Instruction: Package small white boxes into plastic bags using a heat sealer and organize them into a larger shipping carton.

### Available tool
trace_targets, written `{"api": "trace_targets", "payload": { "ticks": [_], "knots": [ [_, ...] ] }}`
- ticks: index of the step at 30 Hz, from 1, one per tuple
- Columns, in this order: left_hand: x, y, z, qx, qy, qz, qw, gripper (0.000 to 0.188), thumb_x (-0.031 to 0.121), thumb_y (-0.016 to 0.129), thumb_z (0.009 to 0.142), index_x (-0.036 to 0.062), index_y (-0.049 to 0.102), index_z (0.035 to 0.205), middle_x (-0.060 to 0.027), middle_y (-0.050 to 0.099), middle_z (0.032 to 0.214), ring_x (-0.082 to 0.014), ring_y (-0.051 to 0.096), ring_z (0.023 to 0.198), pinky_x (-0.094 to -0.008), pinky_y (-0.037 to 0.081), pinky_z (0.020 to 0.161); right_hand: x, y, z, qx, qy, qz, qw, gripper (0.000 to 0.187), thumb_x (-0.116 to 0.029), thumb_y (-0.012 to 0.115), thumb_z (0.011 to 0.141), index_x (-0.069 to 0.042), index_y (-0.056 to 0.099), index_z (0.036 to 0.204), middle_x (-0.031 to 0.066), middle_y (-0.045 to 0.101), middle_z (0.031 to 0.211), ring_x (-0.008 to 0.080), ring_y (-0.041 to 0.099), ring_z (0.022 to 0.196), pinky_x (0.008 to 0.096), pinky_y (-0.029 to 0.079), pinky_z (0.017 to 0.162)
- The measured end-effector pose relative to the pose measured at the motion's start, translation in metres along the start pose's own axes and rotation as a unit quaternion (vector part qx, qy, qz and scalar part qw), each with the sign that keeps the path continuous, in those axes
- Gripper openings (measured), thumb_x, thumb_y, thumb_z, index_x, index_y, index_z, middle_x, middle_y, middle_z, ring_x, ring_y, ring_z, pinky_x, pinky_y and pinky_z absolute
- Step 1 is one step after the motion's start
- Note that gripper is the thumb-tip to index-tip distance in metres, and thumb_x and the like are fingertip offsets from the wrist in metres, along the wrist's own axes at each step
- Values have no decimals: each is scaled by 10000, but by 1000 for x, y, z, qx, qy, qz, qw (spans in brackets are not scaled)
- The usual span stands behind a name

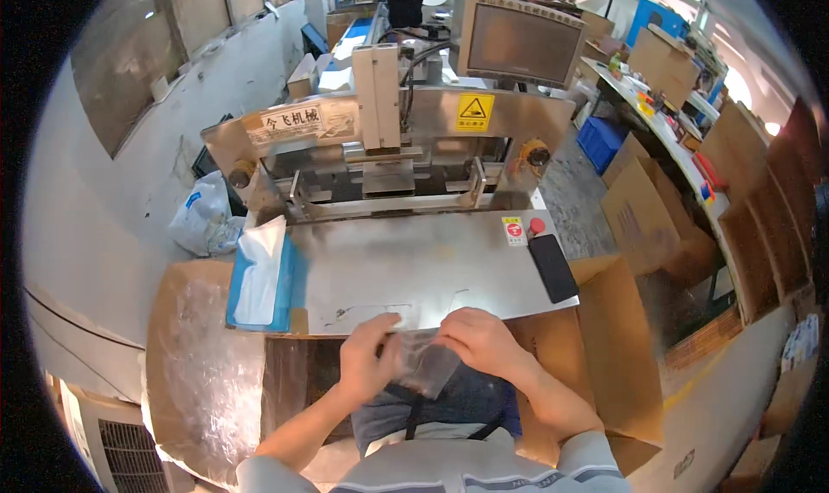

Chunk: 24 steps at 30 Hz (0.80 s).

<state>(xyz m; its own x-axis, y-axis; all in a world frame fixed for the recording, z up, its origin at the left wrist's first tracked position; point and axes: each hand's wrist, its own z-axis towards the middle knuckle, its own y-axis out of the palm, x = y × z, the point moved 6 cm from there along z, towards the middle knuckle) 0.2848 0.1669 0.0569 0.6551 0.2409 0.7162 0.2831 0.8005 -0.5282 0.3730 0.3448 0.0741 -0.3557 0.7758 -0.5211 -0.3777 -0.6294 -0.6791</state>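
Between my hands, over my lap at the front edge of the metal worktop (380,264), hangs a clear plastic bag (429,370). My left hand (370,355) is closed on its left side, thumb and fingers pressed together. On the other side, my right hand (477,341) pinches the bag's upper right edge with bent fingers. The film is see-through, and I cannot make out whether anything is inside. Thin dark marks show on the metal just beyond my fingers.
A tissue box (262,277) stands at the worktop's left end. At its right lie a black phone (553,268) and a red button (537,225). Behind rises a machine with a screen (523,41). Open cartons flank me, the left carton (203,363) lined with clear plastic.
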Motion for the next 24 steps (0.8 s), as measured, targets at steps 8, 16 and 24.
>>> {"api": "trace_targets", "payload": {
  "ticks": [8,16,24],
  "knots": [
    [5,29,21,-291,71,57,953,178,209,669,894,76,711,1004,-142,708,913,-359,675,833,-447,541,720,6,20,0,-120,27,-32,992,123,-166,726,843,-72,657,882,112,675,850,321,661,826,429,530,749],
    [-18,8,37,-318,14,86,944,174,234,623,936,68,676,936,-181,683,848,-415,651,815,-489,520,706,32,19,1,-235,29,194,952,163,-213,675,894,-60,691,948,157,670,890,346,629,943,445,503,829],
    [-91,3,100,-316,-68,66,944,260,290,566,989,44,635,940,-200,669,778,-414,654,755,-478,509,700,105,22,65,-163,29,78,983,182,-231,715,851,-56,723,803,130,649,782,330,596,892,413,463,847]
  ]
}}
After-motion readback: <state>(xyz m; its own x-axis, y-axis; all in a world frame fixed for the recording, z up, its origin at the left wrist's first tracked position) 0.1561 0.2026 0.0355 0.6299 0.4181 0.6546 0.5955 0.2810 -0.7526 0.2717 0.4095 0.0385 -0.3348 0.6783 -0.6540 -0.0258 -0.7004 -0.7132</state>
